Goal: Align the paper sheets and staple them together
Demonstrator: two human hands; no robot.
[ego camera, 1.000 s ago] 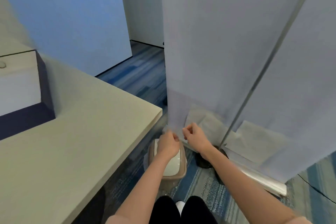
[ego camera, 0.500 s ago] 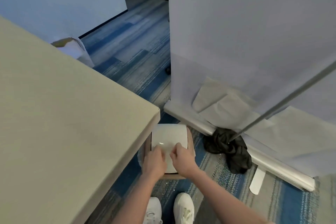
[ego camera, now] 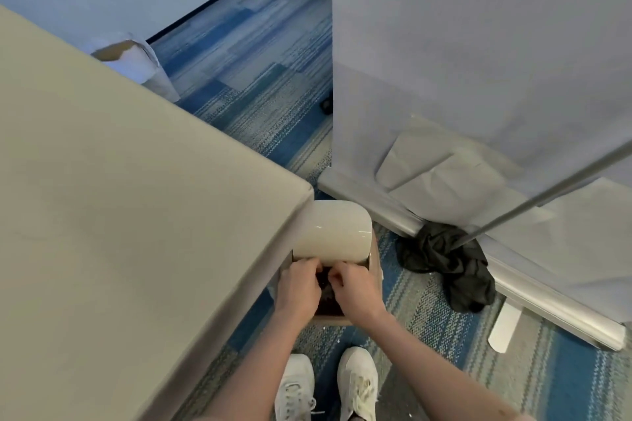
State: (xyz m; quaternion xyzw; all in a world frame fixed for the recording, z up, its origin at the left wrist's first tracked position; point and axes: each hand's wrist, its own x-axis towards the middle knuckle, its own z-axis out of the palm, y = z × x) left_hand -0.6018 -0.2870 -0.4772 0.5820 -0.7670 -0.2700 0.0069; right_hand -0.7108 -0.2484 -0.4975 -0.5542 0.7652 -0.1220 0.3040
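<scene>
No paper sheets or stapler are in view. My left hand [ego camera: 297,287] and my right hand [ego camera: 355,289] hover close together over the dark opening of a small brown waste bin [ego camera: 375,260] on the floor. The fingertips of both hands are pinched, almost touching each other. Whether anything small sits between them is too fine to tell. The bin's white swing lid [ego camera: 333,232] is tipped back just beyond my fingers.
The beige table [ego camera: 136,215] fills the left, its corner right over the bin. A grey banner stand base [ego camera: 372,200] with a slanted pole [ego camera: 547,195] and a crumpled black cloth [ego camera: 448,270] lie to the right. My white shoes [ego camera: 294,386] stand on blue carpet.
My view has tilted down toward the floor. Both hands dropped from above the bin lid to its near edge, and the lid now shows a dark gap under my fingers.
</scene>
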